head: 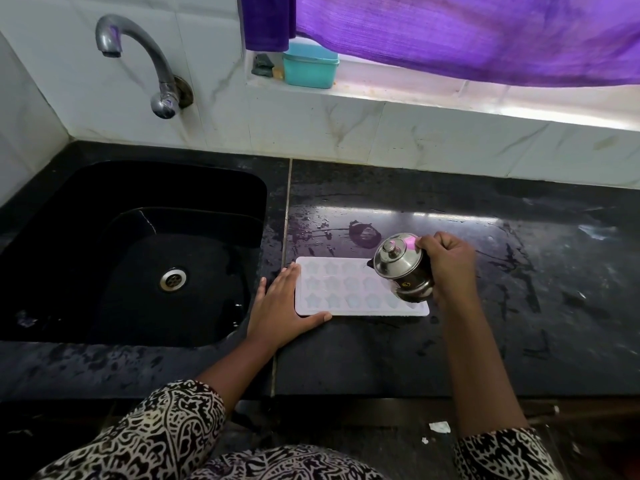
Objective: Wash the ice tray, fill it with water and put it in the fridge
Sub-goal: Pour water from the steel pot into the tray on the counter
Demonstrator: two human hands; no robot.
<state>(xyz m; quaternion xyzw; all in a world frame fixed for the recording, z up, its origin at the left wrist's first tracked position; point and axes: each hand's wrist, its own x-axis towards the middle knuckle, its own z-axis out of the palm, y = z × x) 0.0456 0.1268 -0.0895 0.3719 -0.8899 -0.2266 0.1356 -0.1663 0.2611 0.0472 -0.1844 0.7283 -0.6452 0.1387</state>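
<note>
Fingers of the left hand [281, 306] are lying flat against the floppy-looking ice tray [349, 289] mid-frame, right hand [450, 268] clutching a steel pot [403, 266]; lifting by both short edges seems safest.

We see daylight entering from the window at the upper right, filtered through the purple curtain [467, 39], which tints the whole scene violet. The sill [450, 95] beneath it is blown out almost to white. A broad streak of glare lies across the wet black bench [398, 211]. A pink highlight sits on the lid of the steel pot [398, 258], and the tap [138, 53] carries purple glints. The sink [86, 220] is nearly solid black and shows little detail. Below the bench edge it is dim. We notice wide-angle bowing of straight lines toward the frame edges, and the focus looks even.
</note>
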